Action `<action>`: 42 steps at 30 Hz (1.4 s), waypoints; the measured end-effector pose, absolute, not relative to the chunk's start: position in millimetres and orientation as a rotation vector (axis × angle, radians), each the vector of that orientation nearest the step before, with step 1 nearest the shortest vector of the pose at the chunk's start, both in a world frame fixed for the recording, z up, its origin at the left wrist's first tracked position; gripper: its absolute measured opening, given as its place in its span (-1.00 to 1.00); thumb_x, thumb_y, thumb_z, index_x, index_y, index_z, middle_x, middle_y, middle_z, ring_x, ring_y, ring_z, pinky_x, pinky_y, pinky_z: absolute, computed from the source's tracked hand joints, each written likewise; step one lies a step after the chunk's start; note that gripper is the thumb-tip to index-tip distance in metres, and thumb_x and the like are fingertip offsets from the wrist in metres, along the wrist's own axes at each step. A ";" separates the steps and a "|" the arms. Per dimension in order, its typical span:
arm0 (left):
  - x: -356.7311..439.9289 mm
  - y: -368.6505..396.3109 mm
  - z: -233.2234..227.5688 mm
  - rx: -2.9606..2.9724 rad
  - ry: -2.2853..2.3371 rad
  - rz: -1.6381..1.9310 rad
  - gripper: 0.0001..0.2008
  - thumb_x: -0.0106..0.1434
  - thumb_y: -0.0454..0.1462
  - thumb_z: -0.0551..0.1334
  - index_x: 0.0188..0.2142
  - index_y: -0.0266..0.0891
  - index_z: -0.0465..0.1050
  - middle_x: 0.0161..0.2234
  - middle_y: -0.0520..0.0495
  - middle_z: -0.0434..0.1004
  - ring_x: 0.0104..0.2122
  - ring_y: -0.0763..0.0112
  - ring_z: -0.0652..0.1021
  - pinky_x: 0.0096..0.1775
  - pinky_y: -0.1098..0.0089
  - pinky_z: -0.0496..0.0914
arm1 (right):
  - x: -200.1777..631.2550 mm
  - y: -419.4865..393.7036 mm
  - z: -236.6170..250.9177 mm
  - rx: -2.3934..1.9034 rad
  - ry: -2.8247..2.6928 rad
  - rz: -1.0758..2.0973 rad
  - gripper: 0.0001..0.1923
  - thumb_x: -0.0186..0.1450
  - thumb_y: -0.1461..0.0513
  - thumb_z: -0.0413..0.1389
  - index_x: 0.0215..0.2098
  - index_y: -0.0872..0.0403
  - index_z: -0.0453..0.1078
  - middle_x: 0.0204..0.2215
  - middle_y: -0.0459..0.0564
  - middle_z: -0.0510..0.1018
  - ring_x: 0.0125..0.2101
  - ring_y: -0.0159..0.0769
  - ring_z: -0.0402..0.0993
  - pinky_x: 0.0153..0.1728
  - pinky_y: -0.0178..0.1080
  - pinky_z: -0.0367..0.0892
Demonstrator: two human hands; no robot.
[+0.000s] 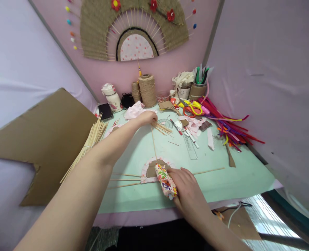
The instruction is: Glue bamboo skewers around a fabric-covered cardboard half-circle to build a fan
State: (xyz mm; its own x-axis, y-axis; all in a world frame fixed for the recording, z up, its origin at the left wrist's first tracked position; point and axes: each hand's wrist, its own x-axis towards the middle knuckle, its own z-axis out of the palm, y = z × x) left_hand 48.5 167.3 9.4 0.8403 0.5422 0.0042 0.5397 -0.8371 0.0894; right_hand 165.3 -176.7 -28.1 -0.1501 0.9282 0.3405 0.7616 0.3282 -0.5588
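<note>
Twine spools (144, 90) behind loose skewers (161, 128); ruler (190, 147) right; skewer bundle (87, 146) left.

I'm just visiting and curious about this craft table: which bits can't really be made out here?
Head view only:
- Left hand fingertips: hidden among the sticks, so the grip is unclear.
- Floral tool: its rear is covered by the right hand.
- Half-circle piece: partly behind the tool.
- Ruler markings: too small.
- Wall fan: top cut off by the edge.

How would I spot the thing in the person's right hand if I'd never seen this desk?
Start at the mint-green table and look along its near edge to the half-round cardboard piece. Beside it, the right hand grips a stubby tool wrapped in flowered fabric, the only item with that pattern.
</note>
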 end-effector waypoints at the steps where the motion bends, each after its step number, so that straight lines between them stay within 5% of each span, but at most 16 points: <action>1: 48.2 165.8 13.1 2.931 0.874 0.083 -0.79 0.11 -0.41 0.17 -0.34 -0.27 0.60 -0.26 -0.14 0.62 -0.27 0.33 0.53 -0.21 0.41 0.31 | 165.2 -177.0 -27.8 -1.483 -1.960 0.331 -0.67 0.19 0.40 -0.02 -0.11 0.06 0.38 -0.08 0.09 0.57 -0.08 -0.11 0.46 0.08 0.03 0.26; 8: 11.1 131.8 48.7 2.866 0.991 0.353 -0.69 0.27 -0.38 0.06 -0.13 -0.28 0.55 -0.18 -0.13 0.57 -0.18 0.33 0.50 -0.14 0.38 0.32 | 171.8 -179.7 -30.3 -1.436 -1.981 0.241 -0.69 0.28 0.33 -0.01 -0.01 0.08 0.33 -0.04 0.14 0.55 -0.05 -0.07 0.45 0.04 0.03 0.28; 12: -41.2 77.6 64.6 2.819 0.911 0.450 -0.55 0.27 -0.45 -0.03 0.03 -0.19 0.48 -0.18 -0.08 0.52 -0.28 0.43 0.49 -0.20 0.40 0.35 | 178.1 -178.6 -26.8 -1.438 -1.966 0.410 -0.77 0.34 0.24 0.02 -0.04 0.07 0.33 -0.10 0.12 0.55 -0.12 -0.08 0.45 -0.08 -0.04 0.32; 18: -102.6 -0.6 59.5 2.685 1.041 0.519 -0.73 0.37 -0.27 0.07 -0.16 -0.21 0.56 -0.18 -0.12 0.54 -0.06 0.29 0.47 0.04 0.26 0.31 | 181.1 -170.4 -1.5 -1.522 -1.889 0.821 -0.72 0.36 0.02 0.03 -0.18 0.04 0.39 -0.25 0.03 0.57 -0.23 -0.14 0.49 -0.20 -0.17 0.36; 23: -121.8 -13.2 38.9 2.567 1.007 0.413 -0.77 0.34 -0.26 0.14 -0.19 -0.18 0.59 -0.32 -0.05 0.59 -0.28 0.41 0.52 -0.17 0.41 0.36 | 178.8 -161.6 18.7 -1.616 -1.862 1.124 -0.59 0.32 -0.06 0.04 -0.07 0.03 0.43 -0.13 0.04 0.59 -0.11 -0.07 0.50 -0.13 -0.15 0.37; 30: -126.7 -23.8 33.1 2.551 1.038 0.172 -0.72 0.23 -0.41 0.11 -0.22 -0.20 0.59 -0.39 -0.01 0.58 -0.36 0.45 0.50 -0.26 0.45 0.30 | 171.4 -156.7 23.1 -1.816 -1.893 1.246 -0.49 0.30 -0.17 -0.03 -0.37 0.07 0.42 -0.55 -0.06 0.47 -0.51 -0.24 0.39 -0.51 -0.27 0.27; 42: -146.5 -18.9 26.5 2.596 1.050 0.256 -0.78 0.20 -0.37 0.10 -0.38 -0.25 0.55 -0.32 -0.05 0.52 -0.30 0.43 0.49 -0.20 0.42 0.30 | 153.4 -142.9 31.0 -1.957 -1.986 1.326 -0.37 0.23 -0.28 -0.09 -0.55 0.07 0.30 -0.69 -0.13 0.29 -0.63 -0.35 0.22 -0.60 -0.30 0.13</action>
State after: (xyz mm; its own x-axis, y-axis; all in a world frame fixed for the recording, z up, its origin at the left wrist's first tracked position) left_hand -146.5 -18.9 26.5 0.7125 0.7004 0.0423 0.6415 -0.6746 0.3651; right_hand 153.4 -142.9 31.0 -0.1953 0.8380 -0.5094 0.7917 -0.1718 -0.5862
